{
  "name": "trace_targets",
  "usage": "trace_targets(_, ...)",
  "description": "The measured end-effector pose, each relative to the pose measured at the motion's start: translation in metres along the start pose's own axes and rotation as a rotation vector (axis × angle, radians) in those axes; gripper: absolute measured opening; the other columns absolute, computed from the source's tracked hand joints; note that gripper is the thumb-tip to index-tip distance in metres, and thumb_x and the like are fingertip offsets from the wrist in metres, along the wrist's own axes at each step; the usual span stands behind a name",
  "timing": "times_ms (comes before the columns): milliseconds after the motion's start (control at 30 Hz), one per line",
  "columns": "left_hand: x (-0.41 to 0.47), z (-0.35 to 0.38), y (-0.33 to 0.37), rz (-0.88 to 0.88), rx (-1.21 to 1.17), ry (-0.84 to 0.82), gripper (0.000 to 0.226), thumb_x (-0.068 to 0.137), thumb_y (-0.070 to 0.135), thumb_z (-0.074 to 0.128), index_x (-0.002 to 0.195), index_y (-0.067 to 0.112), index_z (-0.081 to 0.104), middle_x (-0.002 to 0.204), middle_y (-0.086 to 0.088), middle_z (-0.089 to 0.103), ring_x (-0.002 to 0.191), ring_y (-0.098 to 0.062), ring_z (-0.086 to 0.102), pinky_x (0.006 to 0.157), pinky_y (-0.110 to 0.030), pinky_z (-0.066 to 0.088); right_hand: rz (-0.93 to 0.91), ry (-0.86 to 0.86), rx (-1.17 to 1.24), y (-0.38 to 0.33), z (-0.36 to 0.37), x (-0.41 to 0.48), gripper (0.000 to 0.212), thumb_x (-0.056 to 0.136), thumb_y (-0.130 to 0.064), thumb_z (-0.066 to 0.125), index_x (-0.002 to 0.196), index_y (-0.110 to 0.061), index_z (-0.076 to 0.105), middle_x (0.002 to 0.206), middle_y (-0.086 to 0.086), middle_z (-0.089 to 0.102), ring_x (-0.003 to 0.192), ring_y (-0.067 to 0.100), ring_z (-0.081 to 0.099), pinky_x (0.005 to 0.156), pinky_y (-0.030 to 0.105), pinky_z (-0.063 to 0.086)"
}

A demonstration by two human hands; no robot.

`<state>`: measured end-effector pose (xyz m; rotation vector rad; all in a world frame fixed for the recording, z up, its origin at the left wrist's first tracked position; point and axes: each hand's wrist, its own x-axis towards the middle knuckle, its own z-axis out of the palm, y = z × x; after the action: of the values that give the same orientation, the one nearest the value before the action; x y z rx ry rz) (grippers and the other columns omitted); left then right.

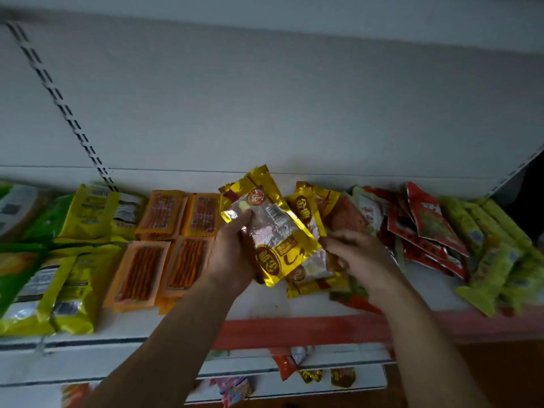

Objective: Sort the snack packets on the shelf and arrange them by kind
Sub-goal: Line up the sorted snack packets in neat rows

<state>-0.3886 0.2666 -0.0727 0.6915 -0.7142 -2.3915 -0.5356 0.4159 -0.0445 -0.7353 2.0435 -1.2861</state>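
Note:
My left hand (232, 254) grips a stack of gold foil packets (273, 228) and holds it tilted above the white shelf (265, 301). My right hand (356, 257) reaches under the stack's right edge, its fingers curled on another gold packet (312, 278) lying on the shelf. Orange packets (164, 245) with red sticks lie in two rows left of my hands. Yellow-green packets (73, 260) fill the far left. On the right sits a loose heap of red packets (424, 228), then lime-green packets (494, 260).
The shelf has a grey back panel (294, 98) with a slotted upright (59, 101) at left. A red price strip (309, 328) runs along the front edge. Lower shelves (294, 369) below hold a few more mixed packets.

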Motion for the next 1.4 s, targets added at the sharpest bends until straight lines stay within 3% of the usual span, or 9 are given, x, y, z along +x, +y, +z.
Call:
trace_targets(133,0.004,-0.001,0.015,0.093,-0.021,0.053,0.036,0.099,0.024,0.046,0.097,0.009,0.079,0.105,-0.013,0.074,0.095,-0.026,0.073,0.068,-0.034,0.059,-0.102,0.121,0.139,-0.014,-0.023,0.007,0.013,0.086,-0.026,0.069,0.076,-0.032,0.075,0.049,-0.010,0.052,0.048,0.002,0.047,0.052,0.024,0.033)
trace_targets(267,0.009,-0.001,0.022,0.207,0.010,0.124,0.045,0.094,0.023,0.057,0.136,0.008,0.053,0.128,-0.020,0.063,0.114,-0.038,0.063,0.094,-0.054,0.052,-0.210,0.198,0.346,-0.033,-0.036,0.011,0.030,0.092,-0.015,0.062,0.069,-0.030,0.074,0.051,-0.009,0.052,0.051,0.002,0.048,0.052,0.017,0.040)
trace_targets(400,0.005,0.008,0.007,0.146,0.074,0.151,0.041,0.096,0.029,0.059,0.134,0.015,0.056,0.122,-0.016,0.068,0.109,-0.035,0.067,0.082,-0.050,0.057,-0.175,0.126,0.519,-0.042,-0.024,0.015,0.023,0.091,-0.017,0.063,0.073,-0.023,0.074,0.068,-0.003,0.066,0.068,0.014,0.059,0.067,0.032,0.046)
trace_targets(567,-0.009,0.022,-0.009,0.043,0.076,-0.143,0.064,0.094,0.070,0.035,0.126,0.023,0.067,0.128,-0.012,0.065,0.118,-0.031,0.063,0.087,-0.043,0.056,-0.252,0.144,-0.004,-0.034,0.019,0.023,0.017,0.090,-0.025,0.065,0.073,-0.026,0.069,0.062,-0.013,0.066,0.056,0.002,0.060,0.057,0.024,0.049)
trace_targets(700,-0.015,0.023,-0.009,0.186,0.279,0.046,0.036,0.086,0.034,0.070,0.119,0.020,0.068,0.118,-0.018,0.069,0.106,-0.037,0.068,0.086,-0.053,0.057,-0.246,0.021,-0.049,-0.026,0.039,0.029,0.010,0.091,-0.033,0.064,0.087,-0.026,0.070,0.077,-0.009,0.070,0.074,0.013,0.068,0.071,0.043,0.057)
trace_targets(800,-0.018,0.012,0.005,0.301,0.226,0.210,0.039,0.082,0.013,0.073,0.120,0.011,0.065,0.114,-0.020,0.069,0.101,-0.040,0.069,0.088,-0.058,0.054,-0.270,0.135,-0.119,-0.021,0.050,0.034,0.008,0.090,-0.036,0.063,0.090,-0.031,0.068,0.086,-0.016,0.070,0.084,0.007,0.067,0.075,0.032,0.052)
trace_targets(1000,-0.028,-0.019,0.040,0.350,0.098,0.335,0.042,0.084,0.014,0.073,0.125,0.014,0.062,0.108,-0.015,0.073,0.091,-0.034,0.073,0.067,-0.045,0.058,-0.290,-0.096,-0.863,0.001,0.080,0.041,0.054,0.086,-0.060,0.058,0.128,-0.028,0.054,0.128,0.000,0.058,0.112,0.026,0.060,0.077,0.035,0.047)
trace_targets(1167,-0.033,-0.032,0.042,0.332,0.088,0.349,0.044,0.087,0.015,0.070,0.129,0.014,0.059,0.114,-0.015,0.071,0.096,-0.035,0.071,0.070,-0.044,0.057,-0.218,-0.077,-0.843,0.004,0.090,0.045,0.066,0.080,-0.065,0.064,0.130,-0.024,0.049,0.127,0.002,0.054,0.113,0.028,0.058,0.074,0.034,0.042)
trace_targets(1400,-0.028,-0.036,0.044,0.303,0.076,0.324,0.056,0.080,0.024,0.075,0.133,0.015,0.058,0.124,-0.015,0.067,0.108,-0.037,0.066,0.093,-0.061,0.051,-0.149,-0.149,-0.707,0.003,0.086,0.044,0.025,0.087,-0.043,0.068,0.092,-0.019,0.065,0.093,-0.003,0.066,0.094,0.022,0.063,0.071,0.032,0.045)
